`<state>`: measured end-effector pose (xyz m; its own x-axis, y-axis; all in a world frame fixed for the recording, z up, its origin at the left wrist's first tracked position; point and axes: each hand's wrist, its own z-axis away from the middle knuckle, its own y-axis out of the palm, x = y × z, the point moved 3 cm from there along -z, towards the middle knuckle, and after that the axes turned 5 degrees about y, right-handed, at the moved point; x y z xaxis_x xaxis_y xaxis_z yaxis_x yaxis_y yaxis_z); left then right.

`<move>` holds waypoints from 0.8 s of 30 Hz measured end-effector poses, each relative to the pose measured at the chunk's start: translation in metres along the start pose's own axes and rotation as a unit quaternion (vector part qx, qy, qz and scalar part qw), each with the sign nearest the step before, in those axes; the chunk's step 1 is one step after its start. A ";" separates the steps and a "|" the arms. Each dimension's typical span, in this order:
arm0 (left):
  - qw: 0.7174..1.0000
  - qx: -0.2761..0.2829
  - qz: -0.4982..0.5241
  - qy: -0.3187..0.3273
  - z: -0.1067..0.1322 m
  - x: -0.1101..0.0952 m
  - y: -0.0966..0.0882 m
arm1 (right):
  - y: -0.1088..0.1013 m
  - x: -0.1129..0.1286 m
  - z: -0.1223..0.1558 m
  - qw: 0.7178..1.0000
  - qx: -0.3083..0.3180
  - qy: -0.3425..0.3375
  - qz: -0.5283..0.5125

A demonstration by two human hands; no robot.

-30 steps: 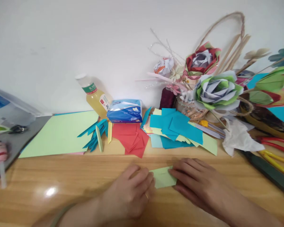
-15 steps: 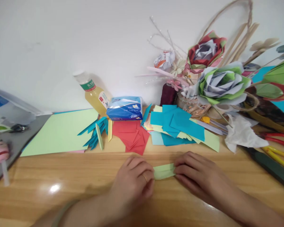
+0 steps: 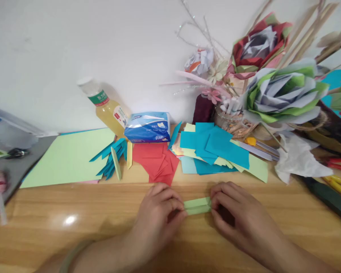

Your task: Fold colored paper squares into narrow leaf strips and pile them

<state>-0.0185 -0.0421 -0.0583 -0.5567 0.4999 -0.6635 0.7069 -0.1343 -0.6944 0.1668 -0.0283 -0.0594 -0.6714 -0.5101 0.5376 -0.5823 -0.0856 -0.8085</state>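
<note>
A narrow folded strip of light green paper (image 3: 197, 205) lies on the wooden table (image 3: 74, 223) between my two hands. My left hand (image 3: 159, 218) pinches its left end with curled fingers. My right hand (image 3: 235, 216) pinches the right end, fingers bent down onto the paper. Both ends of the strip are hidden under my fingertips.
Behind my hands lie red squares (image 3: 156, 161), blue and green squares (image 3: 213, 149), folded blue strips (image 3: 112, 157), a big green sheet (image 3: 71, 157), a tissue pack (image 3: 148, 127) and a drink bottle (image 3: 104, 106). Paper roses (image 3: 281, 89) fill the back right; scissors (image 3: 337, 170) lie far right.
The green paper went from a wider flat piece to a narrow folded strip. Both hands closed in on its ends, and the view shifted closer to the flowers.
</note>
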 end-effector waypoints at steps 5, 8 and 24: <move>1.000 -0.009 -0.003 -0.023 -0.002 -0.003 0.001 | 0.002 0.001 -0.001 1.000 0.004 -0.007 0.025; 0.999 -0.012 -0.002 -0.030 -0.002 -0.002 0.002 | 0.004 -0.001 -0.001 1.000 0.019 -0.007 0.023; 0.997 0.034 -0.039 -0.061 -0.003 0.002 0.006 | 0.005 -0.003 -0.003 0.999 0.033 -0.002 0.023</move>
<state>-0.0139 -0.0395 -0.0628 -0.6607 0.4030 -0.6333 0.6312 -0.1584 -0.7592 0.1645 -0.0248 -0.0647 -0.6955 -0.5179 0.4981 -0.5185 -0.1182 -0.8469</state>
